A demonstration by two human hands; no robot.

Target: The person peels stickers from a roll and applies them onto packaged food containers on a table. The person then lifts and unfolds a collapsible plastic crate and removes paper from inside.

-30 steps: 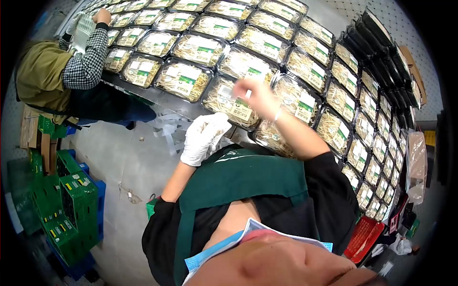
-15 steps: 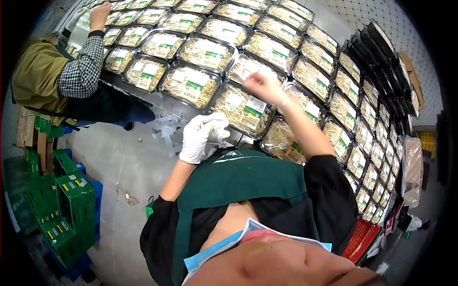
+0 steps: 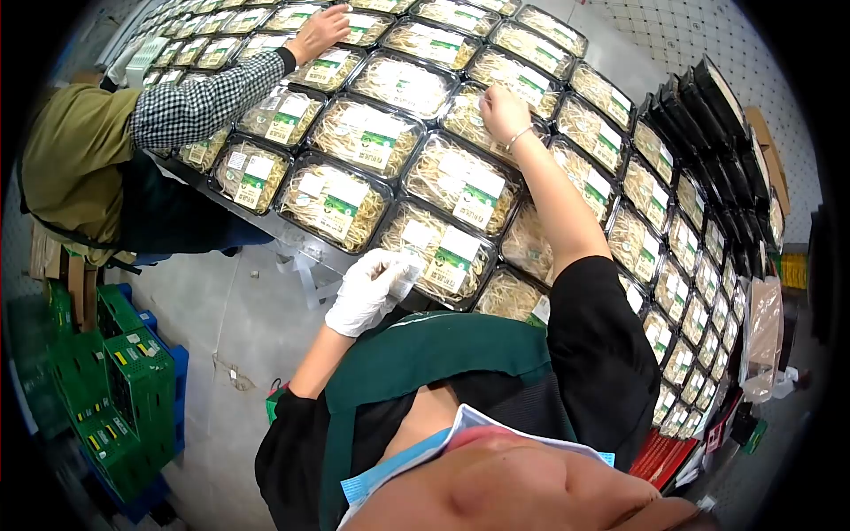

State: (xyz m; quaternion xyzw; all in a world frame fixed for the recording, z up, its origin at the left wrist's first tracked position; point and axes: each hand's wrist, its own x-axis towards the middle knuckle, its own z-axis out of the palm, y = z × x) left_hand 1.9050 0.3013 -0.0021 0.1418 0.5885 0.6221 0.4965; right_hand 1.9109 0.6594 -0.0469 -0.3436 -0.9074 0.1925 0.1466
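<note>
My left hand (image 3: 363, 292), in a white glove, is closed on a small translucent sheet (image 3: 405, 276) beside the table's near edge. Just right of it lies a black tray of pale sprouts (image 3: 437, 252) under clear film, with a white and green label. My right hand (image 3: 506, 113), bare with a bracelet at the wrist, is reached out over a sprout tray (image 3: 469, 115) further back. Its fingers are bent together at that tray's film; whatever is between them is too small to make out. Rows of similar labelled trays surround both hands.
At the left a co-worker in a checked sleeve (image 3: 208, 102) reaches over the trays. Black trays (image 3: 699, 115) stand stacked at the right. Green crates (image 3: 137, 372) are on blue pallets at the lower left. A red crate (image 3: 660, 460) is at the lower right.
My right hand has moved further back over the trays. My left hand has shifted slightly down, still closed. The co-worker's arm has stretched rightward across the trays.
</note>
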